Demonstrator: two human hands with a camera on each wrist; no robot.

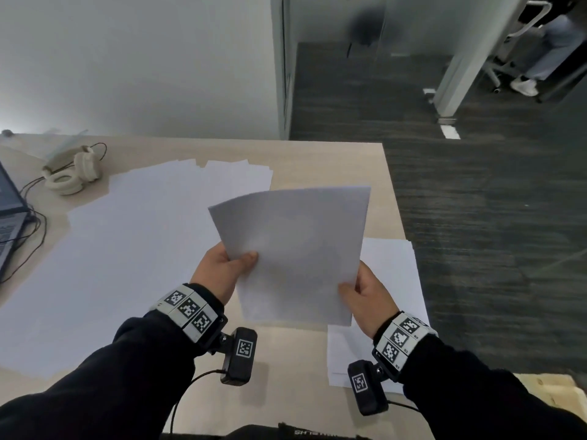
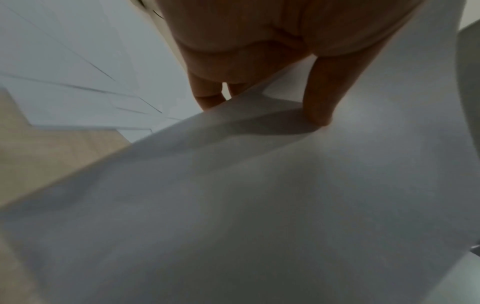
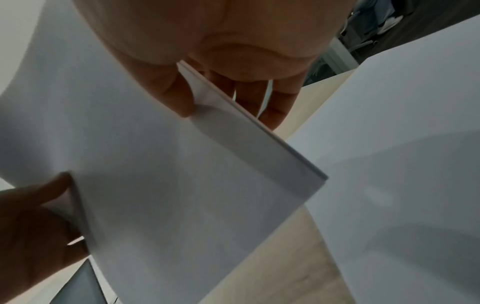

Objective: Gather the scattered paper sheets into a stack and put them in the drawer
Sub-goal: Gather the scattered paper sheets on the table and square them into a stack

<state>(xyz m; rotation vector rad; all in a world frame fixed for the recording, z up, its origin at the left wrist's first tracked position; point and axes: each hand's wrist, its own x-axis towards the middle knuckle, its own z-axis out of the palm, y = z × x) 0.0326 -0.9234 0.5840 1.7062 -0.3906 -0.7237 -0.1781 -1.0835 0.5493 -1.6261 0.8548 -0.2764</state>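
While both hands pinched the held sheets (image 1: 295,249) above the desk (image 1: 317,150), left hand (image 1: 219,265) and right hand (image 1: 370,296) at the near corners, the scattered sheets (image 1: 127,249) lay leftward, nearer the left hand.

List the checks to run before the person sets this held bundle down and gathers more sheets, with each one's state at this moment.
1. Left hand grips the held sheets, thumb on top: ok.
2. Right hand grips their right edge: ok.
3. Held sheets squared: ok at the edge in the right wrist view; far corners cannot tell.
4. All loose sheets gathered: not ok; the spread still covers the table, and a smaller pile lies at its right edge.
5. Headphones off the paper: cannot tell; they sit at the spread's far left corner.
6. Drawer open and reachable: cannot tell, none in view.
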